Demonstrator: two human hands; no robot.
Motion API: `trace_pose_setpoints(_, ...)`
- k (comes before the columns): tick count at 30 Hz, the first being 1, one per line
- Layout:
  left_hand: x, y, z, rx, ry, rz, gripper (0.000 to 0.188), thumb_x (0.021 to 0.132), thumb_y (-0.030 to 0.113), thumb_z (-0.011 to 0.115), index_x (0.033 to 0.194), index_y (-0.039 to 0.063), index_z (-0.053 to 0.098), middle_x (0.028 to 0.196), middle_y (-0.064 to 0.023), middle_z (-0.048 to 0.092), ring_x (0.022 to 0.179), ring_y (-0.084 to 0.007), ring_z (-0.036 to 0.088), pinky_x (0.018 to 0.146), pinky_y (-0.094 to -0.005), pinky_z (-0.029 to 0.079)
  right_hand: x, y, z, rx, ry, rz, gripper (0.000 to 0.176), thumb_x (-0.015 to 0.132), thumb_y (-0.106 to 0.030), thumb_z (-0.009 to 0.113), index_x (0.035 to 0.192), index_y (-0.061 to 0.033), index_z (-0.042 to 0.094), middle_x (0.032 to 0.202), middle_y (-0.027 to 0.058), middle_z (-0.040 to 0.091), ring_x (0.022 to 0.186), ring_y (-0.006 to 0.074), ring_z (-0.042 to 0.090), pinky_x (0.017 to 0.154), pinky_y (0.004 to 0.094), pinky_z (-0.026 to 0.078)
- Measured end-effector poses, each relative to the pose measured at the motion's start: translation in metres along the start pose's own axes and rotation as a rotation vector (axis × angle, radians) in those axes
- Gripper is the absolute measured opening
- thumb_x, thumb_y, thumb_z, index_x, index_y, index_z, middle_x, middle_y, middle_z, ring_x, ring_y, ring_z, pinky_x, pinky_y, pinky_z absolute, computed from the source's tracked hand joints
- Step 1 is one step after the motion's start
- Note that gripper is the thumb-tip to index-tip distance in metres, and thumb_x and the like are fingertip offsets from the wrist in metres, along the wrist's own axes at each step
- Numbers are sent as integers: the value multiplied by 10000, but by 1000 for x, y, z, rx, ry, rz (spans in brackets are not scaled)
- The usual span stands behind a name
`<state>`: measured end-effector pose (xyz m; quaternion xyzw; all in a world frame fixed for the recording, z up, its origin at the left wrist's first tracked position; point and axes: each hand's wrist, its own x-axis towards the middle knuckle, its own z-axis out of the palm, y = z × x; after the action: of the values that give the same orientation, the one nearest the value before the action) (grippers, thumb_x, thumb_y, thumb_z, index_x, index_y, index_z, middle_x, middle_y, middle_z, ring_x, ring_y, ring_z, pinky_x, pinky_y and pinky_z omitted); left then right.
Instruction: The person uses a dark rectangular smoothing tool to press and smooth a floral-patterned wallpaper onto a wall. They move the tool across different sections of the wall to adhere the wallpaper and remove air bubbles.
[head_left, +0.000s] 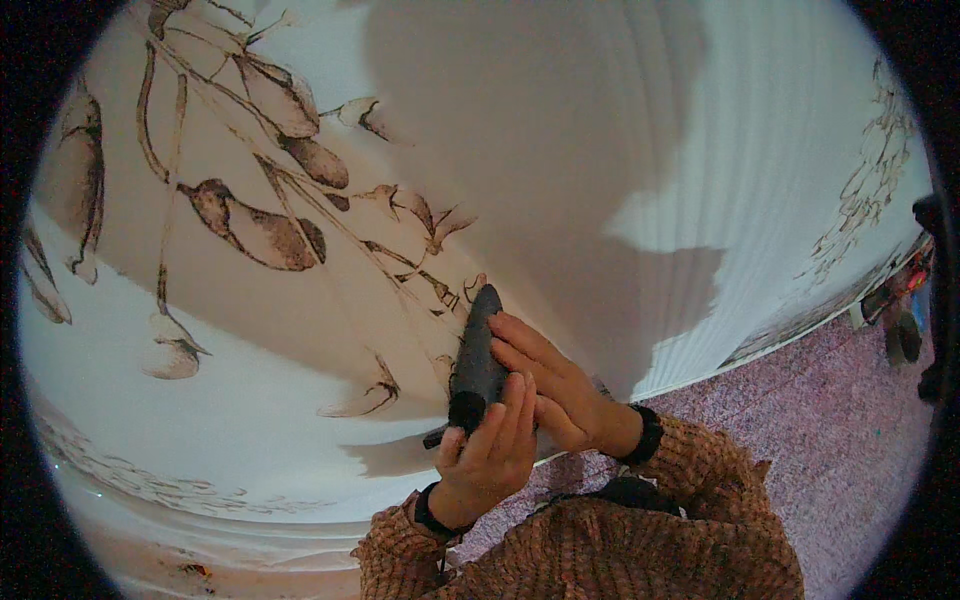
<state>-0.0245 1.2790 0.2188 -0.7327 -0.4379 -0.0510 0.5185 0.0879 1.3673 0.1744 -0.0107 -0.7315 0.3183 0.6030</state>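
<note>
A dark grey, long pointed tool (480, 352) of unclear kind, with a black round part at its near end, rests on a white cloth (247, 442) printed with brown plant drawings. Around its near end is my left hand (491, 454), thumb on one side and fingers on the other. My right hand (559, 382) lies along the tool's right side, fingers stretched and fingertips touching it. The tool's tip points away from me, beside the printed stems (442, 289). The underside of the tool and part of my right thumb are hidden.
The cloth spreads widely, with ripples (757, 187) on the right and folds (315, 536) at the lower left. Its edge curves above a speckled pinkish floor (832, 450). Dark objects (902, 337) of unclear kind stand at the far right. Shadows fall across the cloth.
</note>
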Motion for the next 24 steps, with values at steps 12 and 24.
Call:
trace_pose_setpoints(12,28,-10,-5,100,25,-128,294,882,223,450,1080,108,635,1209,-61,559,1178,-283,407,1058,-491,139,40,12,-11,-209,-42,-10,507,895,-217,368,1342,18,325,1413,210,282,1295,376,291,1075,429,222)
trace_pose_setpoints(24,-57,57,37,-271,-273,305,340,835,244,500,1125,97,597,1263,-34,522,1237,-206,403,1069,-481,85,-129,17,18,-74,75,509,488,942,-239,326,1380,-27,283,1445,196,230,1327,358,240,1083,421,197)
